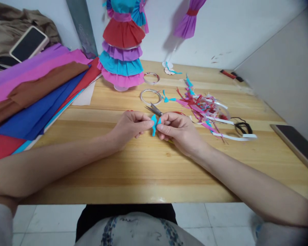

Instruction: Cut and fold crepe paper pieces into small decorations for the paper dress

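A small turquoise crepe paper piece [154,127] is pinched between my two hands above the near middle of the wooden table. My left hand [133,124] grips its left side with thumb and forefinger. On the other side, the thumb and fingers of my right hand [176,128] are closed on it too. Just beyond my hands lie scissors [155,109], their handles partly hidden by my right hand. A turquoise paper bow [166,99] rests a little farther off, beside a roll of tape [151,97].
A tiered paper dress [123,66] stands at the back. Coloured crepe sheets [43,99] and a phone [29,43] are on the left. Paper scraps [207,107] lie right of centre, near a black band [243,128]. Another phone [296,143] sits at the right edge.
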Demonstrator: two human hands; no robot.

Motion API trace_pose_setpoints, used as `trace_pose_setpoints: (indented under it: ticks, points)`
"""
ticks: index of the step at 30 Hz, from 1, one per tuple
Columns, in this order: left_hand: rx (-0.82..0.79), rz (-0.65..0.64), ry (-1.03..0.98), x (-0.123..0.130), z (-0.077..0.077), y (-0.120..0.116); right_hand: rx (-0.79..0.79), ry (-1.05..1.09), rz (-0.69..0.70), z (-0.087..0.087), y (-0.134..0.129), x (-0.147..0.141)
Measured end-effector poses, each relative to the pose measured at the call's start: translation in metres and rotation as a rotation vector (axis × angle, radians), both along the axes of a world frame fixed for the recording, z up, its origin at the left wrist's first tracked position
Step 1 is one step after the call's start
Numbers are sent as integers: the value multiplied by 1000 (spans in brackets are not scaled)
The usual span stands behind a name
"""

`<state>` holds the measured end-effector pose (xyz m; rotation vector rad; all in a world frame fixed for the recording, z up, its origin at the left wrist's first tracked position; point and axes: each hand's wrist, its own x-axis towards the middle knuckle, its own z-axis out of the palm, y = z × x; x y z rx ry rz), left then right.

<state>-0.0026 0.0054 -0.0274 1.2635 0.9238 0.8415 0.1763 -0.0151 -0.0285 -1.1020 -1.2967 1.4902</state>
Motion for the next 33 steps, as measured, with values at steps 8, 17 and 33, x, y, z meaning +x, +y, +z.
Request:
trace_pose_setpoints:
  ticks: [8, 17, 33]
  points:
    - [9, -6, 39, 1, 2, -2, -26, 32, 6, 2, 0, 0]
    - [43, 19, 56, 3, 1, -4, -16, 49, 9, -1, 1, -2]
    - [-216, 54, -74, 2, 6, 2, 1301, -838, -26, 3, 3, 23]
